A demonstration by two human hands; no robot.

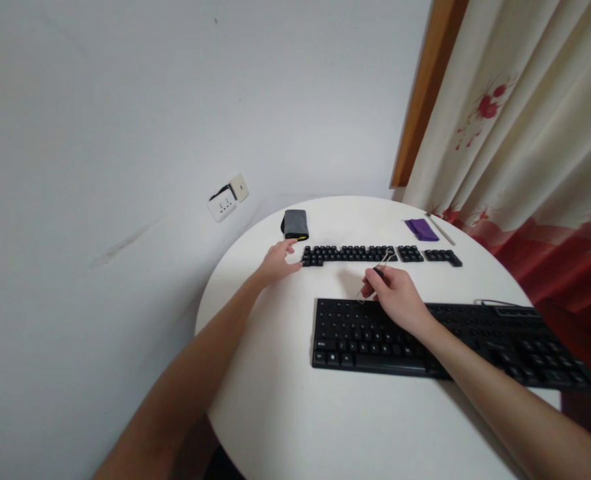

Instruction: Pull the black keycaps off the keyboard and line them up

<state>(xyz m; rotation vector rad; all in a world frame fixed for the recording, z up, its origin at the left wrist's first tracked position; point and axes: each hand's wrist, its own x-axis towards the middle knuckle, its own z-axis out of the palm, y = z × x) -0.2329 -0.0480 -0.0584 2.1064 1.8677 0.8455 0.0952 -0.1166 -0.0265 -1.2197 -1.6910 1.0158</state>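
A black keyboard (475,340) lies on the round white table (285,400) in front of me. Beyond it, several loose black keycaps (348,254) are laid out in rows. My right hand (398,299) is closed on a thin wire keycap puller (381,268) with a black handle, just above the keyboard's top edge and near the keycap rows. My left hand (277,262) rests on the table at the left end of the keycap rows, its fingers pinched at the end keycap there.
A small dark grey pouch (295,223) lies at the table's far side, a folded purple cloth (421,229) and a thin stick (440,229) at the far right. A wall socket (224,205) sits on the white wall. A flowered curtain (525,147) hangs right.
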